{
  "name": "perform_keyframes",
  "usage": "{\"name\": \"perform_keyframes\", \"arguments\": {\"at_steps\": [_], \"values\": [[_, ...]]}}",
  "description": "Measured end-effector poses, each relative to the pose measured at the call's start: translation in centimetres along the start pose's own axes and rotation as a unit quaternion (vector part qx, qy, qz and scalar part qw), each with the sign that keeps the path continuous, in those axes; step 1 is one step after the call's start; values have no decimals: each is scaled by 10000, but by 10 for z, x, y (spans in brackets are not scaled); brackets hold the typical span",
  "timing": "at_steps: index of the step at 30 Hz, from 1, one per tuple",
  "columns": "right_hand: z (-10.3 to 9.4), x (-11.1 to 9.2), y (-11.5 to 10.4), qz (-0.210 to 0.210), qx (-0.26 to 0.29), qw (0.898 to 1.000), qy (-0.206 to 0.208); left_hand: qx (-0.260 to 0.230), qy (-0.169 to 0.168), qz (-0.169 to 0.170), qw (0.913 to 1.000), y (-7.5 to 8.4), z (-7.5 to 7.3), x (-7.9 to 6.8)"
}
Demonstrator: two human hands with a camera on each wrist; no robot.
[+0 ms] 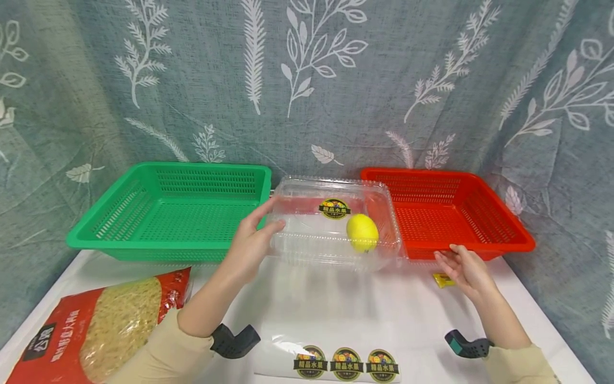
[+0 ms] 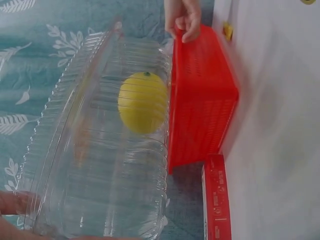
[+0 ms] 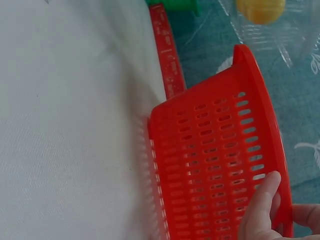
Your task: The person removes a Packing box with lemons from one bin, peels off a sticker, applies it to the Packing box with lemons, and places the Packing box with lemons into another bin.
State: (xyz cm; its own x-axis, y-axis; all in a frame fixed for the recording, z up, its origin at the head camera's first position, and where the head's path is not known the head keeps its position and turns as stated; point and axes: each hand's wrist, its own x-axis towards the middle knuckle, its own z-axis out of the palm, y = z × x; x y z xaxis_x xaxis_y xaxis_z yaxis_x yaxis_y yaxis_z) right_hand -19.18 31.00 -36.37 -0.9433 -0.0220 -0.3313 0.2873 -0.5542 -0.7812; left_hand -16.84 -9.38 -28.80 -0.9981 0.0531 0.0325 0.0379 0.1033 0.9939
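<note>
My left hand (image 1: 251,242) holds a clear plastic clamshell box (image 1: 307,245) by its left side, raised above the table between two baskets. Inside the box, toward its right end, lies a yellow lemon (image 1: 362,233). A round black fruit label (image 1: 334,209) shows on the box. My right hand (image 1: 467,269) pinches the front rim of a red plastic basket (image 1: 508,242); in the right wrist view the thumb lies on the outer wall of the basket (image 3: 210,135) and a finger is behind the rim. In the left wrist view, the box (image 2: 105,185) is tilted.
A green basket (image 1: 168,253) stands at the back left. At the front left lies a bag of pasta (image 1: 115,320). A sheet with three round labels (image 1: 346,364) lies at the front. A small yellow packet (image 1: 443,280) is near my right hand. A red box (image 2: 216,200) lies behind.
</note>
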Motion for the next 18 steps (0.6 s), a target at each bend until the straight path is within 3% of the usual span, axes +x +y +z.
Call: {"name": "perform_keyframes", "arguments": {"at_steps": [9, 18], "values": [[1, 1, -1, 83, 243, 9994, 244, -505, -8, -151, 9986, 10, 18, 24], [1, 1, -2, 189, 502, 9979, 363, -527, 143, -32, 9985, 14, 36, 43]]}}
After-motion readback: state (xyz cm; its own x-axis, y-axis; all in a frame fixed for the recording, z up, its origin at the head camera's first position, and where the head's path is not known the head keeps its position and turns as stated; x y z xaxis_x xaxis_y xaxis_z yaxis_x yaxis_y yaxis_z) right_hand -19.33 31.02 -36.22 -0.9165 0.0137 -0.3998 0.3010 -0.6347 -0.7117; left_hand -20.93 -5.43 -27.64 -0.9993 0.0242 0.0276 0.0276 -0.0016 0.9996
